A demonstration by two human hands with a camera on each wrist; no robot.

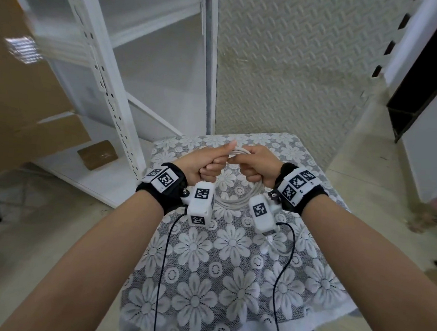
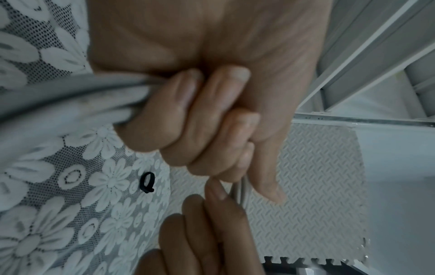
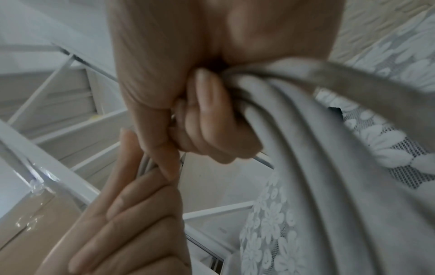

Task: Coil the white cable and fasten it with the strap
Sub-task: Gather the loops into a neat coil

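Both hands hold the white cable [image 1: 229,201] above the lace-covered worktop [image 1: 232,267], already gathered into several loops. The left hand [image 1: 202,162] and right hand [image 1: 259,165] each have fingers curled tight round the bundle. The black strap [image 2: 147,182] lies unused on the worktop — so coiling looks nearly done, fastening remains.

A small desk [image 1: 231,280] stands under a grey lace cloth [image 1: 235,265] patterned with white flowers; behind it rises a pale wall panel [image 1: 293,68] embossed with a diamond-plate texture; to the left stands a white metal shelving unit [image 1: 110,83] with slotted uprights; a large cardboard box [image 1: 21,99] sits at far left, a smaller one [image 1: 97,154] on the lowest shelf; the floor [image 1: 44,232] is pale beige; the light is soft and even.
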